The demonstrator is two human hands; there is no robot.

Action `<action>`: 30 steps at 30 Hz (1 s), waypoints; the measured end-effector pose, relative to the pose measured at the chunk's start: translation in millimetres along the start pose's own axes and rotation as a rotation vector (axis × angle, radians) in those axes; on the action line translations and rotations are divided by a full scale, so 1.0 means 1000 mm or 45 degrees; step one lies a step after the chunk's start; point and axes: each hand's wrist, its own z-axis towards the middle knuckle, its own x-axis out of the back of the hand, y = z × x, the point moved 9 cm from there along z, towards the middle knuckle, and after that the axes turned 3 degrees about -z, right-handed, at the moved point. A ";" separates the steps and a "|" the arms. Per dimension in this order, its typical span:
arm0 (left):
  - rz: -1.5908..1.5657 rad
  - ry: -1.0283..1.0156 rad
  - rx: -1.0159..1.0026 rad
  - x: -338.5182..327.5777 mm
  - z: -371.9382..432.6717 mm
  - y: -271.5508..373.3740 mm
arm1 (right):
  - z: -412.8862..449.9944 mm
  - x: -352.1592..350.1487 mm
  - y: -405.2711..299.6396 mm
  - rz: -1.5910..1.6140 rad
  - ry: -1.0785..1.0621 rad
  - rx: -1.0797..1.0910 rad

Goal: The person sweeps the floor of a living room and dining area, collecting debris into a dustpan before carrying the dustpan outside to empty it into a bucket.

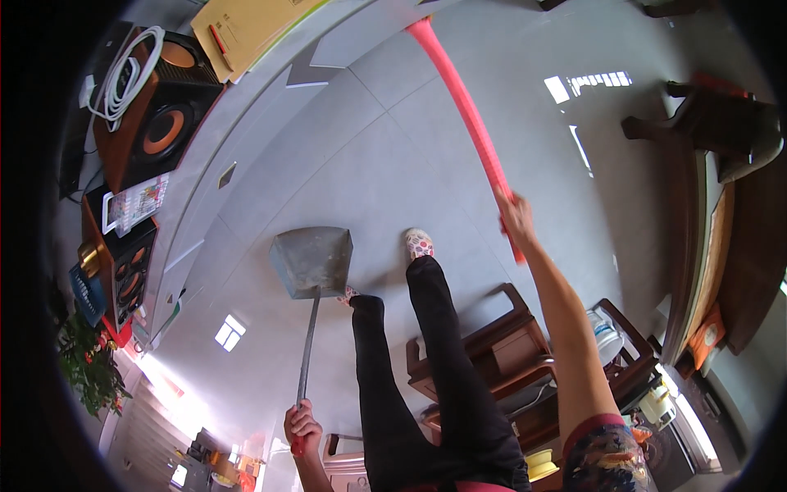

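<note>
My left hand (302, 427) is closed around the red grip of a long-handled metal dustpan (315, 255). The grey pan is down at floor level, just in front of my left foot (348, 296). Out ahead on the right, my right hand (516, 215) grasps a long pink-red pole (458, 92), probably a broom handle. Its lower end sticks out below my fist, while the far end is blurred near the top edge, so what it carries cannot be made out. My right foot (420, 243), in a patterned slipper, rests on the grey tiled floor (344, 178).
Left, a long white cabinet (246, 129) bears wooden speakers (163, 132), a coiled white cable (126, 77) and a folder (252, 31). A potted plant (89, 363) stands beyond. Dark wooden chairs (510, 344) are close by my right leg; a wooden bench (695, 246) lines the right.
</note>
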 end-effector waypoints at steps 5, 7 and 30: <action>-0.047 0.055 -0.058 0.009 -0.001 0.008 | 0.090 -0.071 -0.055 0.168 -0.006 -0.044; -0.095 0.045 -0.098 0.004 0.000 0.008 | 0.108 -0.082 -0.066 0.210 -0.089 -0.086; -0.021 -0.137 0.111 -0.005 -0.045 0.065 | -0.408 0.110 0.103 -0.304 0.025 -0.489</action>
